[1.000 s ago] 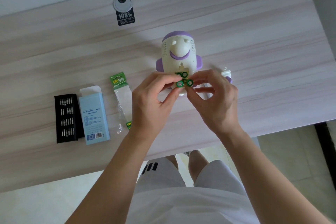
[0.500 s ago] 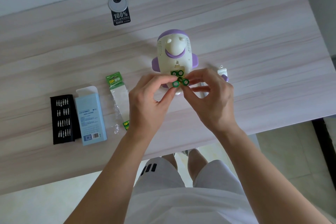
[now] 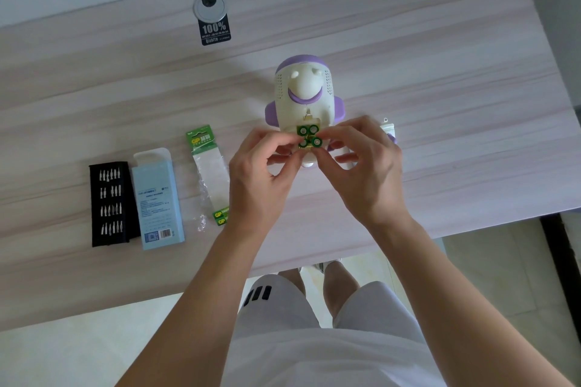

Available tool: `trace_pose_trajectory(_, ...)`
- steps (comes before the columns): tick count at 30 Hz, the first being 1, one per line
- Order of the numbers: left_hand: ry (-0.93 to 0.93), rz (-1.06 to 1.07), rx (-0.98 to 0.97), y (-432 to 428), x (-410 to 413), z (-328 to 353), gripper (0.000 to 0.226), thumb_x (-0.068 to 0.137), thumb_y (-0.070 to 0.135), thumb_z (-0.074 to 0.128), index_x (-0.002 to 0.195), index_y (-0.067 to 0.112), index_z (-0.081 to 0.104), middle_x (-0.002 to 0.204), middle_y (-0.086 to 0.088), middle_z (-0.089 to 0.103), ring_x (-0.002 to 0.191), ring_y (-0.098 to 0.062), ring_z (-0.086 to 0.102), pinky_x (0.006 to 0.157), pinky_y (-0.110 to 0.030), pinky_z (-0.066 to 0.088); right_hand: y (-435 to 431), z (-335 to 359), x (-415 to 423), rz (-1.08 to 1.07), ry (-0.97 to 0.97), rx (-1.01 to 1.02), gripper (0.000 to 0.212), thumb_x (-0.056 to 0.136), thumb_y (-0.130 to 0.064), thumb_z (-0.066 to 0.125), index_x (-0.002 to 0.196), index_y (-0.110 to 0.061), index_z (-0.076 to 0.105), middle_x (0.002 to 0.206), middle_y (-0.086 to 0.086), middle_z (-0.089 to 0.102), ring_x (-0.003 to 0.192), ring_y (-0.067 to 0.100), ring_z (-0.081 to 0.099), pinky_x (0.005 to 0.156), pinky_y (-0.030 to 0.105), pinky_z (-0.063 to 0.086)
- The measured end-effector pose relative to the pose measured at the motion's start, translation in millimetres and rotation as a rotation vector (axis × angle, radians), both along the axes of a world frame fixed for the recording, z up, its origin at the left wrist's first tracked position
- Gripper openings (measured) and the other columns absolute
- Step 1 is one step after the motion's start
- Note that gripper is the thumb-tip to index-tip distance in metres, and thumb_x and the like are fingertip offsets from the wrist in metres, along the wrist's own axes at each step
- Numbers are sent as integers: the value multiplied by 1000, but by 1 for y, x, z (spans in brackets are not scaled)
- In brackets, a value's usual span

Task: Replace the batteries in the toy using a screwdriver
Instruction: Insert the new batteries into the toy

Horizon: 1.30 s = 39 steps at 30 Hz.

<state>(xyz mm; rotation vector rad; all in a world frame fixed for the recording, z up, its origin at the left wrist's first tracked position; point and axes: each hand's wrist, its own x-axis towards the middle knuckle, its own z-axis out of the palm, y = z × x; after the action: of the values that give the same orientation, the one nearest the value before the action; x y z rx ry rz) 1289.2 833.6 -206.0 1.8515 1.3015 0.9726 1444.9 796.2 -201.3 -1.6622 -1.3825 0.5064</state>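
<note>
Over the near edge of the bench (image 3: 440, 88): two bare forearms, both hands raised just above the surface. Pinches a green battery (image 3: 303, 143) between thumb and fingertips of the left hand (image 3: 261, 179). Pinches a second green battery (image 3: 317, 142) the same way in the right hand (image 3: 367, 173), both cells end-on to the camera, side by side, just on the near side of the toy's open compartment. In that compartment: two more green batteries (image 3: 304, 130), seated side by side. Toy (image 3: 303, 94), cream with purple cap and purple side stubs, about mid-bench, slightly toward the right edge, cap pointing to the far edge. Just right of the toy, partly behind the right hand: a small white piece (image 3: 388, 130), too hidden to tell what. Toward the left edge, in a row level with the hands: an opened green battery pack (image 3: 209, 173) nearest the left hand, then a pale blue box (image 3: 157, 198), then a black bit holder (image 3: 110, 203) touching the box. By the far edge: a round silver grommet (image 3: 209, 6), with a black label (image 3: 215, 31) just on its near side.
</note>
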Motion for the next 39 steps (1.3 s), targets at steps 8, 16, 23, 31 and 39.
trace_pose_trajectory(8,-83,75,-117,0,5,1,14,86,6,75,97,5,66,91,-7,67,81,-13,65,71,-27,57,-1,0,1,3,12,8,25,80,-12,80,105,-11,74,92,0,65,75,8,66,61,26,58)
trace_pose_trajectory(16,-86,106,-244,7,4,7,15,85,11,78,94,7,66,85,9,66,77,-4,63,67,-23,53,-2,2,3,2,44,-25,24,82,-7,77,105,-11,73,92,1,66,77,10,67,62,25,59)
trace_pose_trajectory(23,12,129,-298,13,14,12,32,74,27,87,84,12,60,80,3,64,67,-9,56,62,-13,42,-14,9,11,20,42,-95,16,86,-4,71,100,-12,73,93,-1,67,77,10,67,64,18,57)
trace_pose_trajectory(31,84,213,-502,19,13,16,32,75,28,85,72,25,53,72,10,61,62,-1,53,60,-14,39,-46,-8,56,-240,43,-321,18,88,1,66,96,-13,74,91,1,72,80,-2,64,63,3,47)
trace_pose_trajectory(39,2,197,-592,23,13,17,31,76,25,86,71,21,56,71,9,63,67,-10,57,66,-24,45,-31,-37,82,-365,30,-495,11,89,-13,66,97,-17,71,90,2,72,75,16,65,75,27,52)
